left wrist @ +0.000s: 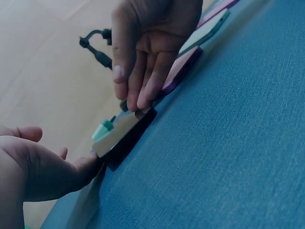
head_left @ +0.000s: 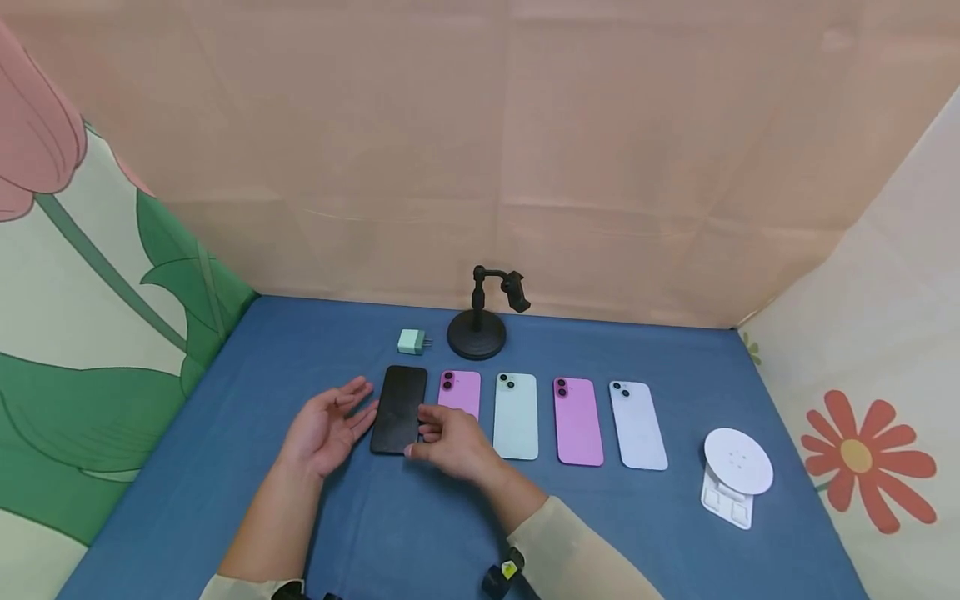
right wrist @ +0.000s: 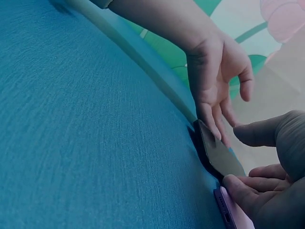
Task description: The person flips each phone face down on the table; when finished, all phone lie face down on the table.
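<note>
A phone with a black face lies between the two hands, at the left end of a row of phones. My left hand, palm turned up and fingers loosely extended, touches its left edge with the fingertips. Against its right edge rest the fingertips of my right hand; in the right wrist view that thumb stands apart from the phone. Partly behind the right hand is a pink phone. Whether the black phone is slightly raised off the cloth, I cannot tell.
Further right lie a mint phone, another pink phone and a pale white phone. A mint charger plug and a black stand are behind. A white round-topped stand sits at the right on the blue cloth.
</note>
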Available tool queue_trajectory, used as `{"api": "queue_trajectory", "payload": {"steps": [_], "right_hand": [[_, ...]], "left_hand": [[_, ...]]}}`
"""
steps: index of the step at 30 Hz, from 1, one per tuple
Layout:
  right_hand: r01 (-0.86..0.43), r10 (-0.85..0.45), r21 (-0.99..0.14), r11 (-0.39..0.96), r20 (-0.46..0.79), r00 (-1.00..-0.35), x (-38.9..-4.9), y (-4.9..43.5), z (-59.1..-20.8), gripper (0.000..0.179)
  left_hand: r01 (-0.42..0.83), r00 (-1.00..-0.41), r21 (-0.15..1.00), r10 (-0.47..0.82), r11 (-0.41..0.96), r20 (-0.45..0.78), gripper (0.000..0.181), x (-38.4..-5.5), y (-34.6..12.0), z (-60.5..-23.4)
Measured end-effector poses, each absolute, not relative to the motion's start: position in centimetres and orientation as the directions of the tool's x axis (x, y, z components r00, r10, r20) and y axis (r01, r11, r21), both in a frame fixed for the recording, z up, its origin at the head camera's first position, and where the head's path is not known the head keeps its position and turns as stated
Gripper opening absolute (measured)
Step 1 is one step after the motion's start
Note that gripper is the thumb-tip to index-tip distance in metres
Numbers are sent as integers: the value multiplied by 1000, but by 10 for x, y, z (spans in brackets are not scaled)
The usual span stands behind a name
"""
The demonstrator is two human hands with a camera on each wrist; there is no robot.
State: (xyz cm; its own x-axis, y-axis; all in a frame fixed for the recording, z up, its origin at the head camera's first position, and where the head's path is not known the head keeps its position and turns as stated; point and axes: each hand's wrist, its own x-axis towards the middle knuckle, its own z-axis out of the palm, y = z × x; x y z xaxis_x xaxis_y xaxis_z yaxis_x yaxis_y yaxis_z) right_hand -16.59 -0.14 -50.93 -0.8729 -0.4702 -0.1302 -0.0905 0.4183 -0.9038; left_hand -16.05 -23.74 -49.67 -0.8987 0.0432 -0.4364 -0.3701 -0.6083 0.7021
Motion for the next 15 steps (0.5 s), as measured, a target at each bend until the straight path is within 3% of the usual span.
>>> {"api": "queue_trajectory", "payload": {"steps": [15], "right_hand": [[-45,-501,-934,354,-149,-853,-166,-4,-513,71]], "left_hand": [[-338,-916,666,68,-665,-396,55,-156,-243,-486]]}}
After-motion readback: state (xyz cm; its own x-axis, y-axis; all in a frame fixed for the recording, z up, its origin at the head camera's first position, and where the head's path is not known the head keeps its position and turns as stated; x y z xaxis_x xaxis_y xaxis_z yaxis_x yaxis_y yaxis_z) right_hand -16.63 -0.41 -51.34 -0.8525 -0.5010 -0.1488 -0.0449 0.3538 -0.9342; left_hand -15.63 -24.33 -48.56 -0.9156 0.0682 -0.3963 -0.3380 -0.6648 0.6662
